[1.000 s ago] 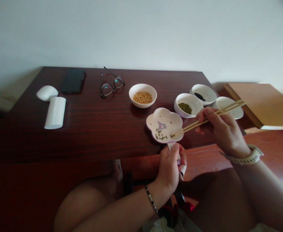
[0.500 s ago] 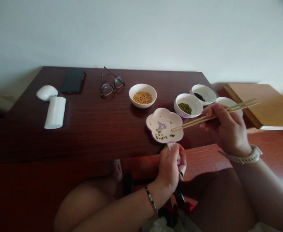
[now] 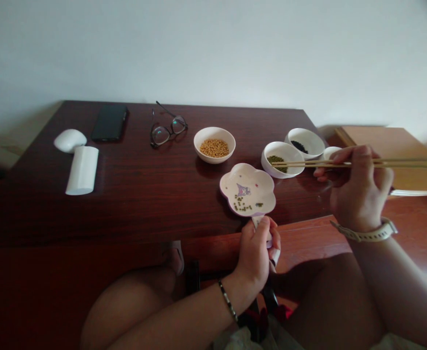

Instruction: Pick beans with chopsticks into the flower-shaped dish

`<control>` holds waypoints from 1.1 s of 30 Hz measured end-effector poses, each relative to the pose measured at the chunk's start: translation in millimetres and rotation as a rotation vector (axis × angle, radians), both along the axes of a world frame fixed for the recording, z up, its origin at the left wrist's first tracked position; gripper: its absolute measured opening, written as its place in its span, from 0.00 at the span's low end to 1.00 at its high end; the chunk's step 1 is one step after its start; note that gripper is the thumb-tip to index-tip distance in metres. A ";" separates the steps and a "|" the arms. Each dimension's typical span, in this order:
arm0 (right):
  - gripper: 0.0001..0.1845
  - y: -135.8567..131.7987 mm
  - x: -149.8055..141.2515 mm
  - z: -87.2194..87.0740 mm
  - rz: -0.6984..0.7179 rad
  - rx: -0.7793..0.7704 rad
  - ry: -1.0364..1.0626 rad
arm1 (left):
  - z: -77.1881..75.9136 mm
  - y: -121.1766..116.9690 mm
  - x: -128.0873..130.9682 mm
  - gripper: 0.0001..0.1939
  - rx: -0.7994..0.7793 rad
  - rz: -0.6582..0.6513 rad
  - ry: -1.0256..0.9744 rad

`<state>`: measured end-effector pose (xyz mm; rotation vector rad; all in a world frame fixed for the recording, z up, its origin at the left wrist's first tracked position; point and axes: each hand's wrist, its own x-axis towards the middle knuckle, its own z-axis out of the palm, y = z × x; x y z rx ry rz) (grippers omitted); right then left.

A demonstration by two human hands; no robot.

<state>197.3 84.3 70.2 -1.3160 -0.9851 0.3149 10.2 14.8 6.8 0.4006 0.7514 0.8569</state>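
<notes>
My right hand point(image 3: 357, 189) is closed around a pair of wooden chopsticks point(image 3: 308, 164) held level, their tips over the white bowl of green beans point(image 3: 283, 159). My left hand point(image 3: 257, 250) grips the handle of a flower-shaped dish point(image 3: 247, 189) at the table's near edge. That dish carries a cartoon print and several green beans. A white bowl of yellow beans point(image 3: 214, 144) stands behind it, and a bowl of black seeds point(image 3: 305, 141) sits to the right.
On the dark wooden table point(image 3: 133, 180) lie glasses point(image 3: 167, 127), a black phone point(image 3: 110, 122) and a white cylinder with a white rounded object point(image 3: 78, 160). Another white bowl point(image 3: 330, 152) hides behind my right hand. A lighter wooden surface point(image 3: 391, 146) stands at right.
My right hand lifted the chopsticks away from the flower-shaped dish and swung them right and up, tips now over the green bean bowl. My left hand stayed on the dish handle.
</notes>
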 end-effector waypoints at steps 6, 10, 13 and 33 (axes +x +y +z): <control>0.19 -11.2 -7.7 10.1 0.221 -0.174 0.028 | -0.2 0.6 0.2 0.24 0.014 0.010 -0.010; 0.21 -13.2 -4.2 9.9 0.253 -0.288 0.025 | -1.8 1.0 2.2 0.21 0.010 0.018 -0.034; 0.23 -13.9 -2.5 7.8 0.263 -0.341 -0.022 | -1.9 1.3 2.7 0.19 0.010 0.019 -0.036; 0.23 -16.2 -8.6 3.0 0.386 -0.390 -0.085 | -1.6 1.8 2.4 0.20 0.003 0.015 -0.037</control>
